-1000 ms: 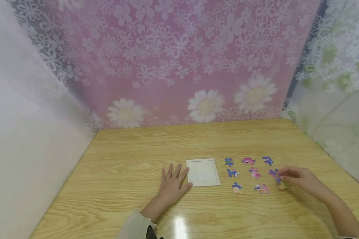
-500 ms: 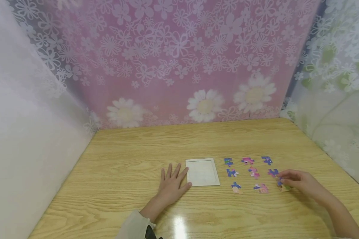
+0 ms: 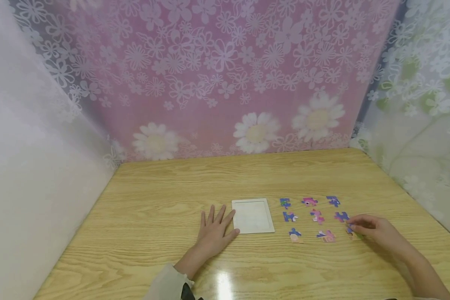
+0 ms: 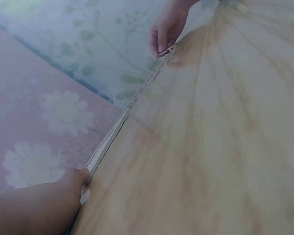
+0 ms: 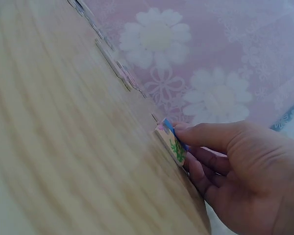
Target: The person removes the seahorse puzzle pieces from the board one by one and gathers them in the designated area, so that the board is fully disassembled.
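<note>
In the head view my left hand [image 3: 212, 237] lies flat on the table with its fingers spread. Its thumb and index finger touch the left edge of a square white puzzle tray [image 3: 253, 216]. My right hand [image 3: 378, 234], to the right, pinches the corner jigsaw piece [image 5: 172, 143] between thumb and fingers. That piece shows blue, tan and a green plant, and my fingers partly cover it. Just beyond it lies a blue-purple jigsaw piece [image 3: 342, 216], near my fingertips. A pink-and-tan jigsaw piece [image 3: 326, 236] lies to its left.
Several more pieces lie in loose rows between tray and right hand, among them a pink piece with an eye [image 3: 309, 202] and a starfish piece [image 3: 333, 201]. Flowered cloth [image 3: 225, 83] borders the wooden table [image 3: 165, 191] at the back and sides.
My right hand has shifted slightly towards me, with the corner jigsaw piece between its fingers. The left hand stays flat beside the puzzle tray.
</note>
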